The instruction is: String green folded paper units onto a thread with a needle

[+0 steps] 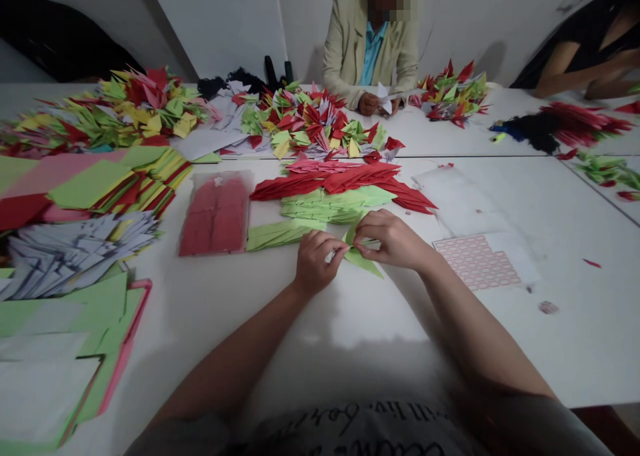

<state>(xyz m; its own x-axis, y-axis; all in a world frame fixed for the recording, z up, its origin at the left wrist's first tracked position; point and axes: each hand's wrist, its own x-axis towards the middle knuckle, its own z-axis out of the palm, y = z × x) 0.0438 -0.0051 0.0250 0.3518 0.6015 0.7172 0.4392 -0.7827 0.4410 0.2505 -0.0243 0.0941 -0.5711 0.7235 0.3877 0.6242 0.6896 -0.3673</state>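
Note:
My left hand (316, 261) and my right hand (393, 238) meet at the middle of the white table (350, 323), both pinching a folded light green paper piece (364, 261). The fingers of each hand are closed on it, and the pointed end of the piece sticks out toward me on the right. Just beyond my hands lie rows of folded green pieces (325, 209) and folded red pieces (350, 179). A single long green folded strip (277, 234) lies left of my left hand.
A clear bag of red paper (216, 215) lies to the left. Stacks of coloured sheets (85, 189), white folded pieces (75, 249) and green sheets (60, 336) fill the left side. A sticker sheet (475, 261) lies right. A person in a beige jacket (373, 43) folds paper opposite; another person's arm (575, 76) rests far right.

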